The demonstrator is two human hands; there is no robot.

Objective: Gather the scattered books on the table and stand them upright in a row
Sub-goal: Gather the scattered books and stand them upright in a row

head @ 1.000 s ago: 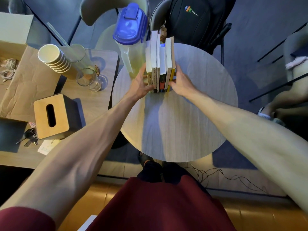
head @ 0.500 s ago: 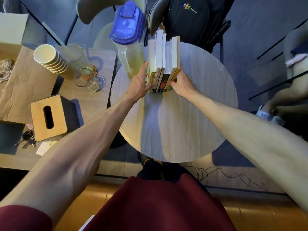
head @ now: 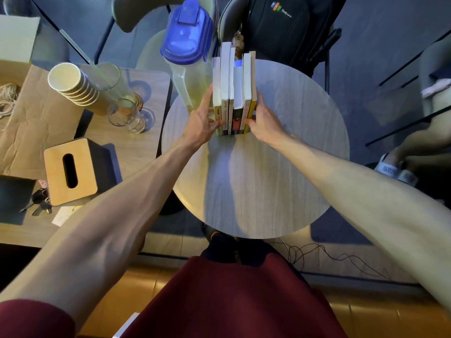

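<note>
Several books stand upright in a tight row at the far side of the round grey table, spines toward me. My left hand lies flat against the leftmost book, fingers stretched along its cover. My right hand presses on the yellow book at the row's right end. The row is squeezed between both hands.
A blue-lidded plastic pitcher stands just left of the books. The side table on the left carries stacked paper cups, glasses and a wooden tissue box. A chair with a black backpack is behind the table. Another person's foot is at right.
Half a second ago the books leaned and fanned apart at the top; now they stand straight and close together. Both hands stay on the row's ends.
</note>
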